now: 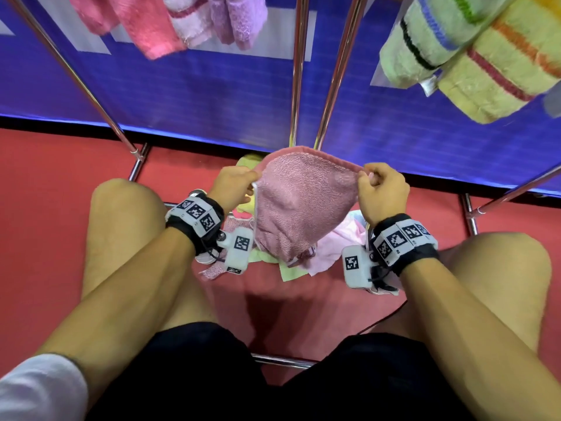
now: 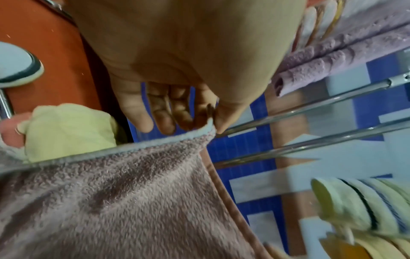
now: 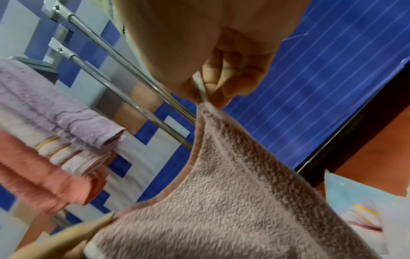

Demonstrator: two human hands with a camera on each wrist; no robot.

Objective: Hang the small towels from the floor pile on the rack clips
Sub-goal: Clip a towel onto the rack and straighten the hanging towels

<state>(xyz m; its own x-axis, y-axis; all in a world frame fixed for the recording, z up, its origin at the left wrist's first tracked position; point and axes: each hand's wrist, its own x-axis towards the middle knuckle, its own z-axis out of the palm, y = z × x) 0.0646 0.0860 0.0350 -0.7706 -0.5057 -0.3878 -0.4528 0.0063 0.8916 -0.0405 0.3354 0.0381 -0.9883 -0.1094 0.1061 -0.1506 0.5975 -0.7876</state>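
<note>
A dusty pink towel (image 1: pixel 300 202) hangs spread between my two hands above the floor pile (image 1: pixel 331 247). My left hand (image 1: pixel 235 185) pinches its left corner between thumb and fingers; the left wrist view shows the towel (image 2: pixel 133 201) and the pinch at the hem by my left hand (image 2: pixel 210 121). My right hand (image 1: pixel 379 189) pinches the right corner; in the right wrist view the towel (image 3: pixel 233 201) drops from the fingers of my right hand (image 3: pixel 204 91). The pile holds pale pink, light green and yellow cloths, partly hidden behind the towel.
Chrome rack poles (image 1: pixel 299 68) rise ahead, with a low bar (image 1: pixel 285 361) near my legs. Pink and lilac towels (image 1: pixel 170 22) hang top left, striped green and yellow towels (image 1: pixel 473 59) top right. A blue panel (image 1: pixel 197 95) backs the rack. My bare knees flank the pile on the red floor (image 1: pixel 45 208).
</note>
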